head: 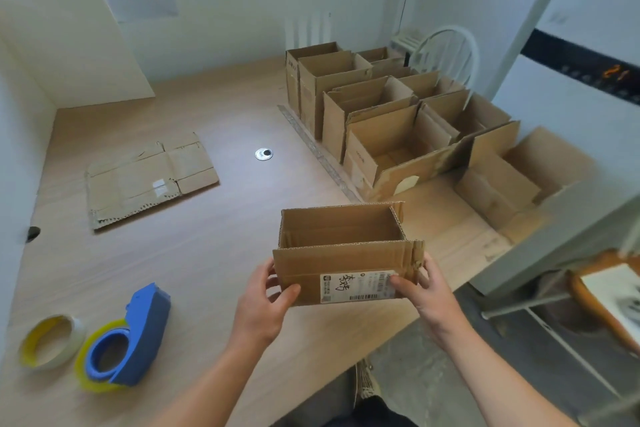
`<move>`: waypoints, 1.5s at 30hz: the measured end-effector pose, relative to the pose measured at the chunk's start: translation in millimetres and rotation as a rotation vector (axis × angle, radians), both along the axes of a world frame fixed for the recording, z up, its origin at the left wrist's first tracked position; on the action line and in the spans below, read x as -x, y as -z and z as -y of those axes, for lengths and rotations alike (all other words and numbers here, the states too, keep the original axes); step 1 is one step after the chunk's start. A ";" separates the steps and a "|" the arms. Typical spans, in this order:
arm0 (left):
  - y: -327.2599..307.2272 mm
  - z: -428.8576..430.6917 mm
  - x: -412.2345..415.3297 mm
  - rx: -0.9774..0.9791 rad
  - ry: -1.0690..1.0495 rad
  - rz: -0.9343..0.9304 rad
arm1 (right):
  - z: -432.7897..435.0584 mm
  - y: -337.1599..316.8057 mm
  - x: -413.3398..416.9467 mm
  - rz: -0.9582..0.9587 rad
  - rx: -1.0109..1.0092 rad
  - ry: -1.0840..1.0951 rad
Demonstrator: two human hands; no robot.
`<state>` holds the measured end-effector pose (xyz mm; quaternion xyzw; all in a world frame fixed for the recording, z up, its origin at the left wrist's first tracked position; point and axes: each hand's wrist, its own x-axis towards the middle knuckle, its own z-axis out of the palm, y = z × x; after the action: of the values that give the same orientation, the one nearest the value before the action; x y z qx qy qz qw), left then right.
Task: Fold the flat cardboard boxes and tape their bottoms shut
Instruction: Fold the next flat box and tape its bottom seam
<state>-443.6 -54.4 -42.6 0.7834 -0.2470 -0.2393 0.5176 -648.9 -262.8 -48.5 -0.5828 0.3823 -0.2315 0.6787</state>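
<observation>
A small cardboard box (pixel 341 246), opened into a rectangle with its top open, is held above the wooden table (pixel 214 260) near its front edge. A white shipping label is on its near side. My left hand (pixel 266 302) grips the box's lower left corner. My right hand (pixel 424 291) grips its lower right corner, thumb on the label. A flat cardboard box (pixel 149 178) lies on the table to the left. A blue tape dispenser (pixel 128 340) with yellow-edged tape and a loose tape roll (pixel 50 341) lie at the near left.
Several folded open-topped boxes (pixel 381 114) stand in rows at the table's right, on a large flattened cardboard sheet (pixel 460 229). A round metal grommet (pixel 264 153) sits mid-table. A white panel (pixel 65 38) leans at the back left. A white chair (pixel 446 52) stands behind the boxes.
</observation>
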 end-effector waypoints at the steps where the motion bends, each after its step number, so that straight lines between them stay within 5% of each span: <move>1: 1.1 7.9 4.6 0.010 0.016 -0.007 | 5.8 -0.6 6.7 0.000 -0.006 0.012; 13: 21.4 118.2 59.9 0.035 0.019 -0.090 | 113.2 -9.7 66.8 -0.181 0.215 -0.065; 28: 43.0 264.9 118.5 -0.144 -0.144 -0.138 | 281.4 36.8 66.5 -0.254 0.173 -0.096; 45: 40.9 321.1 110.6 -0.215 -0.261 -0.176 | 323.5 37.4 16.4 -0.472 0.139 -0.036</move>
<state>-554.2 -375.5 -83.4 0.8357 -0.0702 -0.2626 0.4771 -665.3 -586.3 -86.0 -0.6727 0.5030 -0.1025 0.5328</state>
